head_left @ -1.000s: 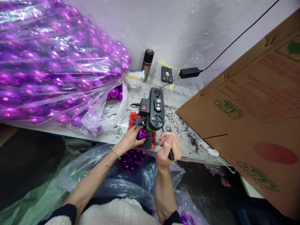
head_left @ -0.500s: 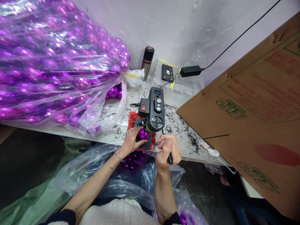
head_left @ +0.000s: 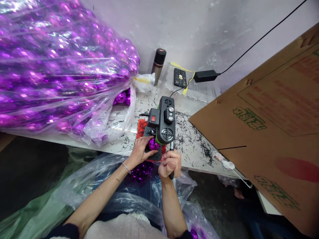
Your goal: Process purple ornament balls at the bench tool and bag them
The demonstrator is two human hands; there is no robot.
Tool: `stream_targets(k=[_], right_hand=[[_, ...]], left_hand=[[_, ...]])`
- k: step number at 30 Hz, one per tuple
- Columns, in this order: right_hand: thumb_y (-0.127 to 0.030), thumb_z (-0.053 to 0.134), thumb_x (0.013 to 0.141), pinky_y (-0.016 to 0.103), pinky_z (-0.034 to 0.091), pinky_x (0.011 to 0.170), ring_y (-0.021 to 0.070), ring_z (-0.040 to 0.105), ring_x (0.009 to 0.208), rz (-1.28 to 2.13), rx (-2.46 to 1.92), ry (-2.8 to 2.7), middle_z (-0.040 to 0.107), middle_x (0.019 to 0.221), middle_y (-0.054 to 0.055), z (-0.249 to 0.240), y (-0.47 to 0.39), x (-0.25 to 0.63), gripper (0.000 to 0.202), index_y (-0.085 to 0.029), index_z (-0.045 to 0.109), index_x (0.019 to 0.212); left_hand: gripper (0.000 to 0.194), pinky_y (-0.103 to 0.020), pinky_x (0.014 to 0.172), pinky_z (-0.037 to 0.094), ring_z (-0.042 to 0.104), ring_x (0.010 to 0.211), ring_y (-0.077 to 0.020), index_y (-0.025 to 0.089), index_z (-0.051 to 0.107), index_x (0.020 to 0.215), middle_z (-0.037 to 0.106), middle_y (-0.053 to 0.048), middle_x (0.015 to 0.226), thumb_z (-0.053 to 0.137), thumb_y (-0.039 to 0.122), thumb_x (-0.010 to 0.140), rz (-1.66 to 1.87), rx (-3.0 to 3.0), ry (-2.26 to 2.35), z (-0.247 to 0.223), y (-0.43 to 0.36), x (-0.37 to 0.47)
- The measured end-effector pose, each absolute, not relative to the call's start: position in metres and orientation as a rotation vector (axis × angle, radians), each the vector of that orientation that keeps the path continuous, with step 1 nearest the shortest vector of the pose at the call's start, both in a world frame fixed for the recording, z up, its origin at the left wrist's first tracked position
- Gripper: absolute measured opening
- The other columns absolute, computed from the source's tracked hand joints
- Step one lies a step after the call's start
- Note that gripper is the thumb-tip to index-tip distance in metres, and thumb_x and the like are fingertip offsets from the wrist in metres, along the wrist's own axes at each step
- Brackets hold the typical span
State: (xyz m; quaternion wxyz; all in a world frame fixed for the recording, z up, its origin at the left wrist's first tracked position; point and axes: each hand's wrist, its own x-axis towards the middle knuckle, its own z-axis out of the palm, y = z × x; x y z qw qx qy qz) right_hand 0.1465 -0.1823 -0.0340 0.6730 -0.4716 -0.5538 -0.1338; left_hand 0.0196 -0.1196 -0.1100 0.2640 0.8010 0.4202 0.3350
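A shiny purple ball [head_left: 154, 144] sits beneath the head of a small black bench drill press [head_left: 166, 118]. My left hand [head_left: 141, 151] grips this ball from its left side, thumb and fingers curved around it on the dark base plate [head_left: 156, 156]. Wrapped round the black grip of the press's lever handle [head_left: 171, 174] is my right hand [head_left: 171, 163], just right of the base. The base rests on a red mat [head_left: 141, 125]. The drill bit, if there is one, is hidden by the head.
A large clear bag of purple balls [head_left: 62, 73] fills the left. A cardboard box [head_left: 269, 126] leans at right. Behind the press are a flask [head_left: 158, 66], a phone [head_left: 179, 78] and a power adapter [head_left: 205, 76]. Black shavings litter the table [head_left: 184, 156]. More purple balls [head_left: 141, 172] lie in my lap.
My right hand has swung the lever down and to the left, nearer to me. The press head sits slightly lower. My left hand stays on the ball.
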Motion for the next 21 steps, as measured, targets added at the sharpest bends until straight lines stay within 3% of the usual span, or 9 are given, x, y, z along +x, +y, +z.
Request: stream_targets(k=[15,21], right_hand=[[-0.034,0.033,0.115,0.032,0.047,0.060,0.0120,0.054,0.059,-0.247,-1.017,-1.201,0.051,0.074,-0.003,-0.049,-0.179,0.146,0.045,-0.024,0.045,0.073],[-0.032,0.033,0.116,0.032,0.049,0.067,0.0111,0.056,0.062,-0.232,-0.984,-1.197,0.051,0.076,-0.004,-0.046,-0.175,0.146,0.046,-0.023,0.044,0.073]], left_hand=[[0.058,-0.052,0.110,0.054,0.068,0.126,-0.0361,0.023,0.067,0.147,0.076,-0.015,0.134,0.080,0.050,0.097,0.894,2.149,1.123,-0.110,-0.117,0.021],[0.059,-0.053,0.110,0.054,0.069,0.126,-0.0360,0.022,0.065,0.147,0.076,-0.016,0.135,0.081,0.048,0.097,0.909,2.158,1.110,-0.109,-0.115,0.022]])
